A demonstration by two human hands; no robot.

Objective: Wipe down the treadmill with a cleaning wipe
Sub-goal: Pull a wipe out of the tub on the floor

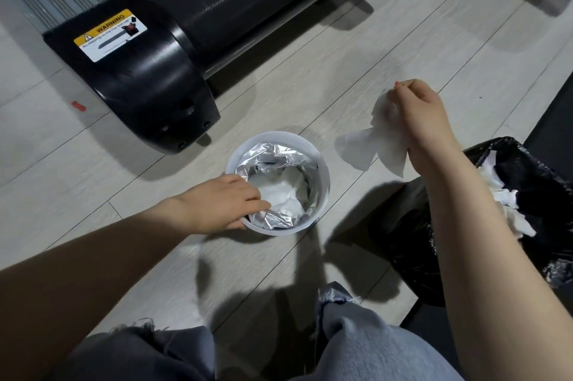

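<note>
White and limp, a cleaning wipe hangs from the person's right hand, pinched at its top between curled fingers and trailing downward and to the left in loose folds above the pale wood-look floor. It hangs free of everything, to the right of a round white wipe tub that stands on the floor in the middle of the view. Inside the tub a crumpled silver foil liner surrounds a mass of white wipes. The left hand rests on the tub's near-left rim, its fingers curled over the edge and reaching inside; it appears to be steadying the tub. The black rear end of the treadmill lies far and to the left of the held wipe, carrying a yellow and white warning label. The wiping move would probably carry the right hand far and left across the tub. At the right edge, near the right forearm, an open black bin bag holds crumpled white wipes or paper. Frayed grey jeans fill the near edge.
</note>
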